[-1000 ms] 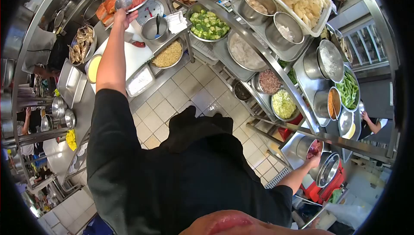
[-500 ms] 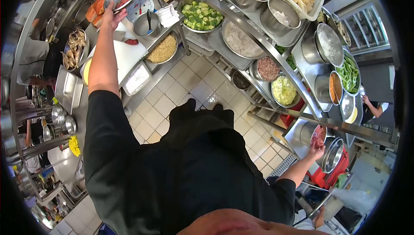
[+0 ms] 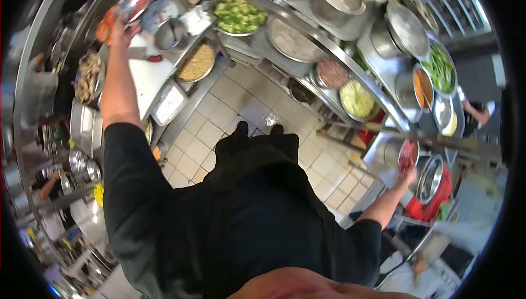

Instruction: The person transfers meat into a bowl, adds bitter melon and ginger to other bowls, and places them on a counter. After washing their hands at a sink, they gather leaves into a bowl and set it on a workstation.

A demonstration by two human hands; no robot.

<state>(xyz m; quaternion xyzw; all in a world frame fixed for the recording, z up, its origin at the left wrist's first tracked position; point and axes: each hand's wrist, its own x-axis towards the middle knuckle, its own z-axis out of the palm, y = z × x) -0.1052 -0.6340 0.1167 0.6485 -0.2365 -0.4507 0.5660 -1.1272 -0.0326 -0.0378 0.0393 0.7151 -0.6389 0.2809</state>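
Note:
At the upper left, my left hand [image 3: 126,29] is closed on the rim of a shiny metal bowl [image 3: 133,4]. Motion blur smears the bowl, and its contents are hard to make out. Below it lies a white cutting board [image 3: 148,80] with a red-handled knife [image 3: 153,58]. On the right, my right hand [image 3: 408,175] is at the near rim of a metal pot [image 3: 388,150], its fingers at the red raw meat [image 3: 407,155] inside. The fingertips are partly hidden; they seem closed on some meat.
Beside the board stand a small pot [image 3: 171,35] and noodles [image 3: 197,63]. Ahead are bowls of cut green vegetables [image 3: 241,14], minced meat [image 3: 332,73] and shredded cabbage [image 3: 357,99] under a metal shelf rail. Another person's arm [image 3: 482,114] shows far right. Tiled floor [image 3: 235,93] lies between counters.
The whole view has shifted and turned slightly, with more blur. The bowl in my left hand has tipped and come a little nearer. My right hand stays at the meat pot.

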